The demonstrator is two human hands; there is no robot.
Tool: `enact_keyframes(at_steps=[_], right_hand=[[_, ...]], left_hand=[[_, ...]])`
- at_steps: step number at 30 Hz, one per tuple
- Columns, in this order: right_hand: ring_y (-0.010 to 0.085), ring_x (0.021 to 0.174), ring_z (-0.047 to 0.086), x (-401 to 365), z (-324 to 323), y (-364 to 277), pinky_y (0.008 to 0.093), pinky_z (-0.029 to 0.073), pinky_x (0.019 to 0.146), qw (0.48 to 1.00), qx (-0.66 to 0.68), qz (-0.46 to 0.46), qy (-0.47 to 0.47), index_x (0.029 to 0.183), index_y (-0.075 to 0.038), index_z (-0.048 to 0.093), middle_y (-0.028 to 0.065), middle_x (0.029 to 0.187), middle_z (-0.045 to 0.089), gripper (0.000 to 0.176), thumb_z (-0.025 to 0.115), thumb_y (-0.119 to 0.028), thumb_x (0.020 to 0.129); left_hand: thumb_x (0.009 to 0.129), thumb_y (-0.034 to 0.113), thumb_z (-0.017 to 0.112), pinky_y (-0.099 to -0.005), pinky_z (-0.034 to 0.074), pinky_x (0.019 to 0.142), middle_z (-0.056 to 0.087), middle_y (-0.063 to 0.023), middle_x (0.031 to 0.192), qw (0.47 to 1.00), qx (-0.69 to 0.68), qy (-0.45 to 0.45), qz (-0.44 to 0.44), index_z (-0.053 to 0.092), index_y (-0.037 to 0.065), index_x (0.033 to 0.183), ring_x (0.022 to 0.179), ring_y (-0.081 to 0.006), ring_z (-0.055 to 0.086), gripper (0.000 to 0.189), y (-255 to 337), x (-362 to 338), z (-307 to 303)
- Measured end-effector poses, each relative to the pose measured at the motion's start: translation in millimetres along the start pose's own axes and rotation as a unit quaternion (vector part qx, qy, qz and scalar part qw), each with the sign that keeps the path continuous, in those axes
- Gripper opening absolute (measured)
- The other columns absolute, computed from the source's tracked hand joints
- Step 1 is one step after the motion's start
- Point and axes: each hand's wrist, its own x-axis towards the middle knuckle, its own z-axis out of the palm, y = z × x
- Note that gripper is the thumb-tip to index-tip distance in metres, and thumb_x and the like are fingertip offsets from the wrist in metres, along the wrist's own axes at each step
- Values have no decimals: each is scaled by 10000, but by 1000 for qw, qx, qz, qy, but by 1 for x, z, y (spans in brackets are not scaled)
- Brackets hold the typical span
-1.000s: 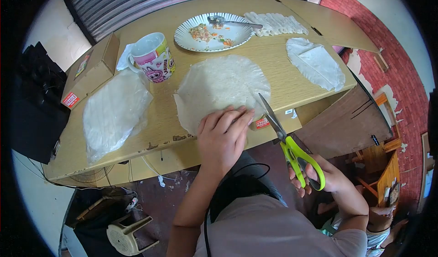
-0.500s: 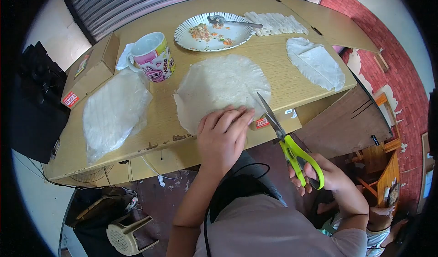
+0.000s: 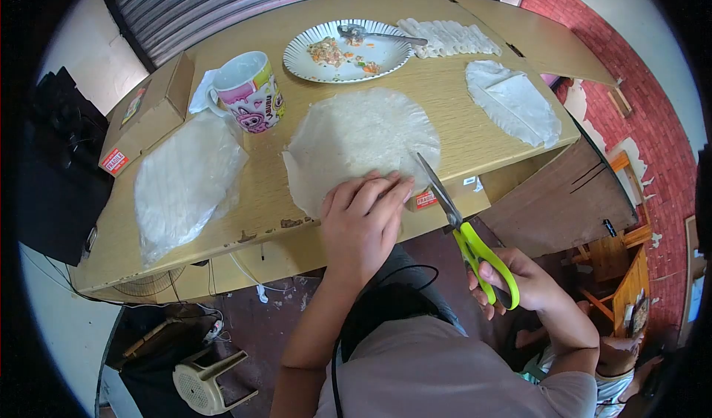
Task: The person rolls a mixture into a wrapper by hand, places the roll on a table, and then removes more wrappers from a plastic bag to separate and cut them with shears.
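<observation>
A round, thin white wrapper sheet (image 3: pixel 363 132) lies near the front edge of the table. My left hand (image 3: pixel 366 214) rests palm down over its near edge, fingers stretched out and lying flat on it. In my right hand (image 3: pixel 519 278) is a pair of scissors (image 3: pixel 475 247) with lime-green handles, my fingers through the loops. The blades point away from me, their tips over the right part of the sheet and nearly together.
A paper plate (image 3: pixel 297 69) with chopped filling and a spoon (image 3: pixel 386 37) stands behind the sheet. Rolled wrappers (image 3: pixel 449 38) and a folded white sheet (image 3: pixel 512 103) lie right. Leftward are a mug (image 3: pixel 252 99), a plastic-wrapped pack (image 3: pixel 189 180) and a cardboard box (image 3: pixel 148 114). A person (image 3: pixel 619 359) is behind at right.
The scissor handles have drawn closer together as my right hand squeezes, and the outer loop has shifted slightly left. My left hand and the sheet stay in place.
</observation>
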Motion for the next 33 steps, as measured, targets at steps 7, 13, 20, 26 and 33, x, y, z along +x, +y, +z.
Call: enact_keyframes(at_steps=[7,13,20,26,33], right_hand=[[123,536,626,1,5,-3,247,520,479,1000,1,12,27,870,-20,607,32,652,592,408,594,-397,1026],[127,489,620,1,7,-3,240,510,458,999,-15,27,45,851,-13,610,30,609,586,397,620,-374,1015],[136,481,628,6,6,-6,239,502,451,999,1,6,42,833,-19,607,36,609,596,427,608,-404,1017],[128,467,622,17,4,-12,233,484,433,998,-25,5,54,805,-30,608,21,589,583,453,601,-430,1017],[117,457,612,20,2,-14,227,476,417,997,-35,6,69,780,-36,608,16,578,579,474,616,-454,1003]], left_hand=[[835,150,731,-366,470,892,715,53,1059,1000,-11,3,-9,771,198,1070,993,-203,646,243,2,2,-2],[839,143,731,-366,467,890,713,56,1061,1000,-13,6,-8,771,200,1075,1001,-194,643,246,1,1,0],[831,141,732,-359,472,879,714,58,1056,1000,-13,6,-4,775,201,1074,1001,-190,645,254,1,1,-1],[829,138,728,-359,475,881,718,51,1042,1000,-18,6,-5,777,199,1074,994,-190,648,257,0,1,-1],[825,186,736,-349,453,892,684,89,1073,1000,-15,4,-2,763,228,1117,1042,-154,619,297,-2,-1,1]])
